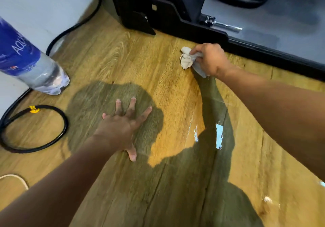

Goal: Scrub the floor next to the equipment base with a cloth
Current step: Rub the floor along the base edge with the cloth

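Cloth (187, 58): one, pale, crumpled. It is bunched in the curled fingers of the right hand (210, 60) and pressed onto the floor (123, 56); a wad juts past the fingertips and a grey tail trails under the palm.
Floor: wood-grain planks, with wet glints (219, 136) on the person's side of the grip.
Equipment base (193, 31): one, black, just beyond the grip, with one metal pin (223, 25) behind it.
Left hand (121, 126): one, laid flat on the floor, fingers spread, holding nothing, well apart from the grip.
Bottle (35, 64): one, clear plastic with a blue label, far left of the grip.
Black cable (65, 126): one loop beside the bottle, with one yellow tag (34, 109).
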A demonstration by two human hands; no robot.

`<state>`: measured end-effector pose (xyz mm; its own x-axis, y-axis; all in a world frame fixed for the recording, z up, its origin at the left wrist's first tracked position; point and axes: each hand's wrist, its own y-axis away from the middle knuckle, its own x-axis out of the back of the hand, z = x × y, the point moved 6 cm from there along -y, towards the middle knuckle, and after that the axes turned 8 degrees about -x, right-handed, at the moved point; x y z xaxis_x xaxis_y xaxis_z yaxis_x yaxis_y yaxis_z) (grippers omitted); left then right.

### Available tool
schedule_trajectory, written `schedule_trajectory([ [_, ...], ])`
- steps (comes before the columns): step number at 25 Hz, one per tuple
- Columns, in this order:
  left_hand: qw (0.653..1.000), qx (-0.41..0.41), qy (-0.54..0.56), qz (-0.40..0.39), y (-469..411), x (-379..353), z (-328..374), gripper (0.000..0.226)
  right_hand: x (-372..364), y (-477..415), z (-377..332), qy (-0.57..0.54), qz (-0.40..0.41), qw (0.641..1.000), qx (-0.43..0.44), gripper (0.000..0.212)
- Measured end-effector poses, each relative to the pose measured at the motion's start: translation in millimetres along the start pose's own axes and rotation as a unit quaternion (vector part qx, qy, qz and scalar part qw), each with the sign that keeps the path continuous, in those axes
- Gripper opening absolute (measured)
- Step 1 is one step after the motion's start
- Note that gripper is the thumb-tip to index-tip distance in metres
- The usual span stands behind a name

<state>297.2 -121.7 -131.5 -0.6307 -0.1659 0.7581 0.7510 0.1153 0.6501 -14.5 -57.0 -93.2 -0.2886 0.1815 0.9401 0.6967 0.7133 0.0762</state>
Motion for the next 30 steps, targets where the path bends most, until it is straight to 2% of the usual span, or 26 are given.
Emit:
schedule_trajectory([
  [2, 1.0, 0.003, 0.006, -0.01, 1, 2, 2, 0.149, -6, 1, -9, 0.006, 0.032, 0.999, -0.009, 0.034],
  [5, 1.0, 0.002, 0.005, -0.014, 1, 3, 3, 0.149, -10, 17, -14, -0.018, 0.015, 0.998, 0.055, 0.033],
  [8, 1.0, 0.005, 0.004, -0.02, 2, 3, 3, 0.149, 7, -14, 14, -0.044, 0.035, 0.998, -0.027, 0.03],
  [10, 1.0, 0.008, 0.004, -0.026, 3, 4, 4, 0.148, 11, -31, 23, -0.023, 0.04, 0.997, -0.064, 0.032],
  [13, 0.999, 0.011, 0.015, -0.034, 4, 5, 3, 0.148, -2, -24, 3, 0.021, 0.043, 0.999, -0.019, 0.04],
  [17, 0.999, 0.017, 0.021, -0.029, 5, 4, 3, 0.149, -17, 6, -21, -0.027, -0.013, 0.996, 0.088, 0.038],
  [22, 0.999, 0.021, 0.027, -0.032, 4, 6, 2, 0.149, -25, 29, -36, -0.102, 0.021, 0.995, 0.006, 0.042],
  [26, 0.999, 0.028, 0.023, -0.039, 5, 6, 3, 0.148, -45, 85, -78, -0.054, -0.054, 0.986, 0.145, 0.034],
  [27, 0.999, 0.027, 0.025, -0.038, 4, 6, 4, 0.148, -42, 83, -75, -0.048, -0.058, 0.986, 0.147, 0.033],
  [30, 0.999, 0.029, 0.024, -0.033, 4, 6, 2, 0.148, -30, 68, -62, -0.048, -0.032, 0.996, 0.073, 0.038],
])
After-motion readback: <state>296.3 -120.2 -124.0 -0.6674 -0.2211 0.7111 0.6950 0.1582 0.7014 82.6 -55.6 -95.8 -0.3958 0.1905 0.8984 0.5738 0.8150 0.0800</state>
